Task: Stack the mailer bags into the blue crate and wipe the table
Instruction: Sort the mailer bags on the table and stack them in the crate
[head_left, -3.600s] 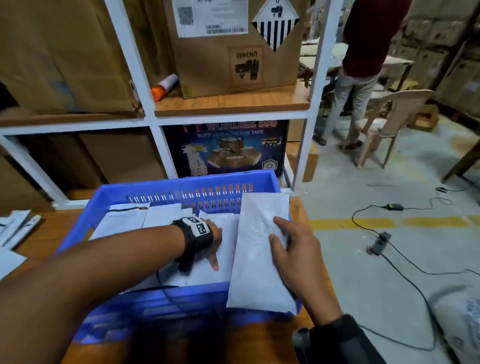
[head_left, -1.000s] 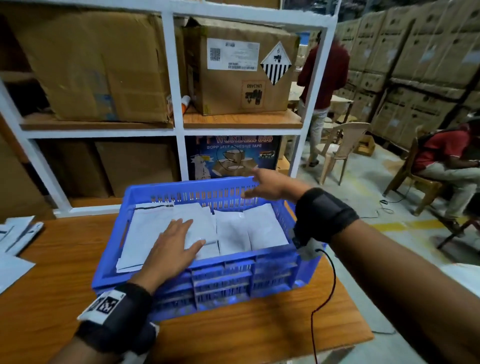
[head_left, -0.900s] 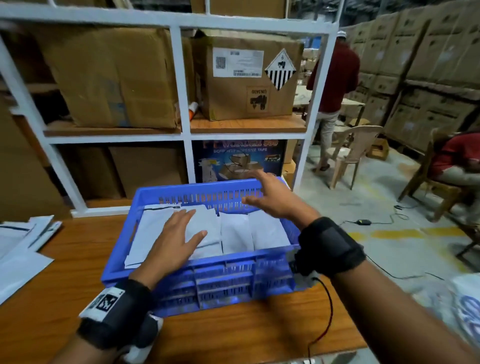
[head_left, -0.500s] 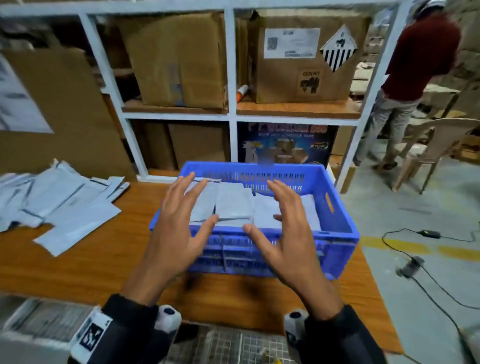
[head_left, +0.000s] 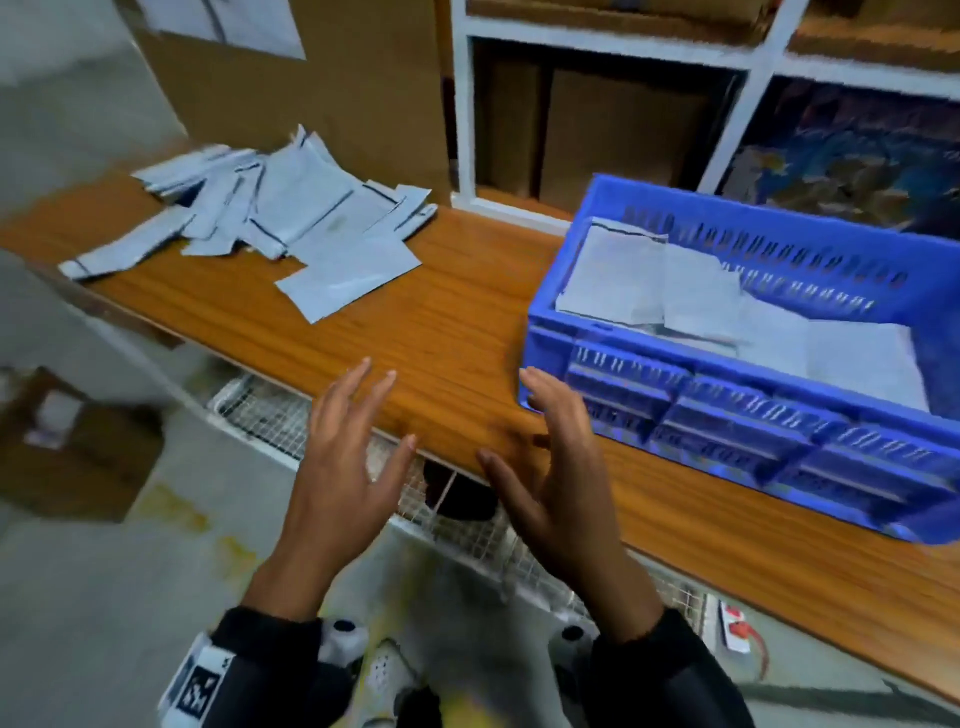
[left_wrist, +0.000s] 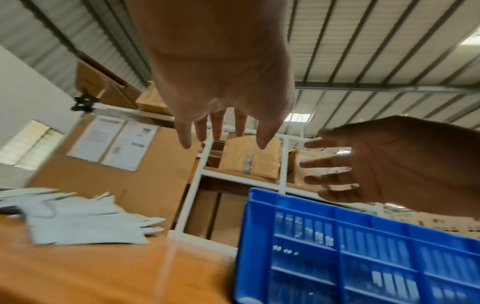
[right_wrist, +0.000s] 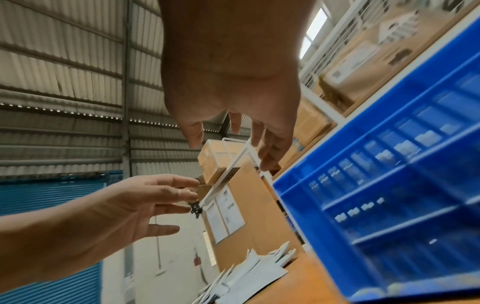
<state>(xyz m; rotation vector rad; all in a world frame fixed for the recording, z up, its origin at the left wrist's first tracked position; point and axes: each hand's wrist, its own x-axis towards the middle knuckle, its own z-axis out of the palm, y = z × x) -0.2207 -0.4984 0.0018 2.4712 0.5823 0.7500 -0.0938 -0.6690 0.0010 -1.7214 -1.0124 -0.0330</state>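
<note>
Both hands hovered empty with fingers spread above the desk's (head_left: 415, 332) near edge: left hand (head_left: 345, 467), right hand (head_left: 558, 478) beside the blue crate (head_left: 727, 431); loose mailer bags (head_left: 291, 218) lay far left.

The blue crate (head_left: 727, 415) runs off the right edge in the head view, hiding its far end. Motion blur smears the loose mailer bags (head_left: 270, 208), so their count is perhaps uncountable.
</note>
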